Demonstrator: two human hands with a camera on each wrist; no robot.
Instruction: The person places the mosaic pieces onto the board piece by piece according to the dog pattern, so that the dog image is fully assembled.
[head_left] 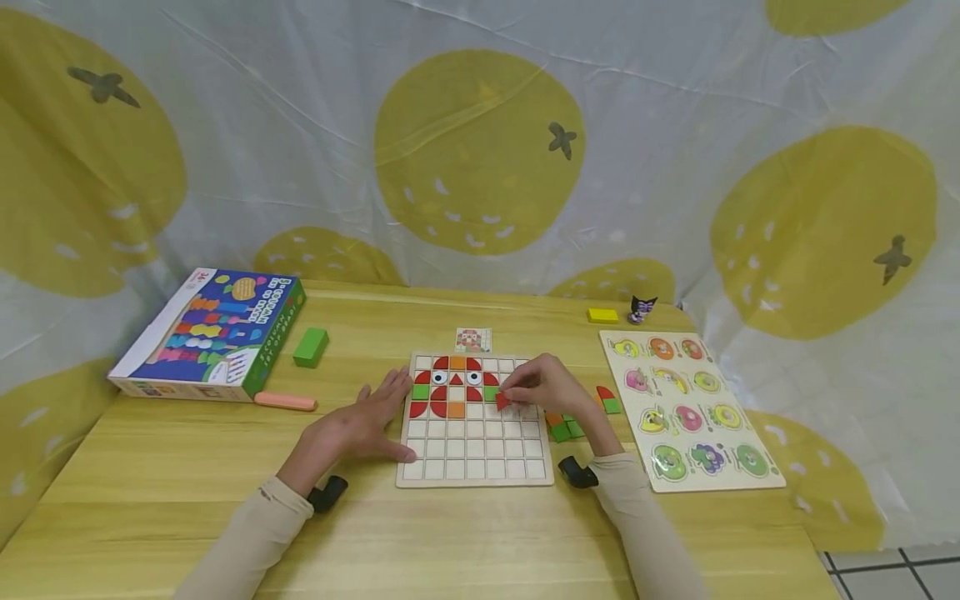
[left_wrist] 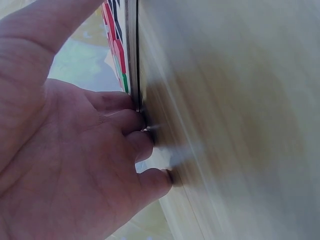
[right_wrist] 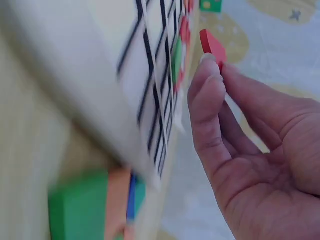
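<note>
Red piece (head_left: 502, 401) sits over the grid board (head_left: 475, 467), just right of the coloured pattern, pinched in the right hand (head_left: 547, 385). In the right wrist view the red piece (right_wrist: 212, 46) is gripped at the fingertips (right_wrist: 207, 67), thumb against forefinger, flat faces upright relative to the board, its free end sticking out past the fingers; its long axis cannot be told. Right forearm reaches in from the board's near right corner, wrist over the board's right edge. Left hand (head_left: 365, 423) lies flat on the table (head_left: 150, 500) at the board's left edge, fingers straight and together, holding nothing; the left wrist view shows fingertips (left_wrist: 131, 120) pressed against that edge. Loose green, orange and red pieces (head_left: 570, 427) lie just right of the board. A fruit puzzle (head_left: 688, 408) lies further right; a toy box (head_left: 213, 332) and green block (head_left: 311, 347) lie well left.
</note>
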